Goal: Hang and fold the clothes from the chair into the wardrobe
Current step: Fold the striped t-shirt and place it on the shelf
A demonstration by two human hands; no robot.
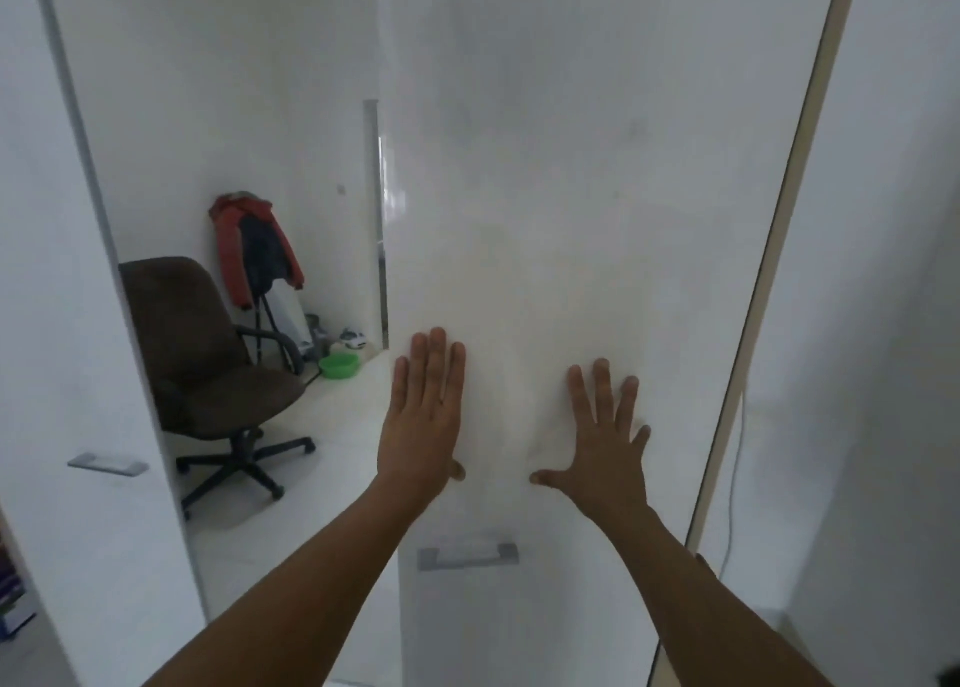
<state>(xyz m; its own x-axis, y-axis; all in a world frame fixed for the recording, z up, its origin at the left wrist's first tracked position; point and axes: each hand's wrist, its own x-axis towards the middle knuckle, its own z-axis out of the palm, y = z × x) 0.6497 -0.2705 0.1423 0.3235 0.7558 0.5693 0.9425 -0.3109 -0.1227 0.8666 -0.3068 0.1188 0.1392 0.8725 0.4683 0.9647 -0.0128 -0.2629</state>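
Note:
Both my hands lie flat against a white wardrobe door (571,193) in front of me. My left hand (423,421) presses it with straight fingers held together, near the door's left edge. My right hand (605,437) presses it with fingers spread. A silver handle (467,556) sits on the door below my hands. Another white wardrobe door (62,374) stands ajar at the left. Between the doors I see a dark brown office chair (202,369) with nothing on its seat. Behind the chair a red and dark jacket (254,245) hangs against the wall.
A green bowl (339,365) and small items lie on the pale floor by the wall behind the chair. A beige frame edge (769,271) runs along the right of the door, with a white wall and a thin cable (735,478) beyond.

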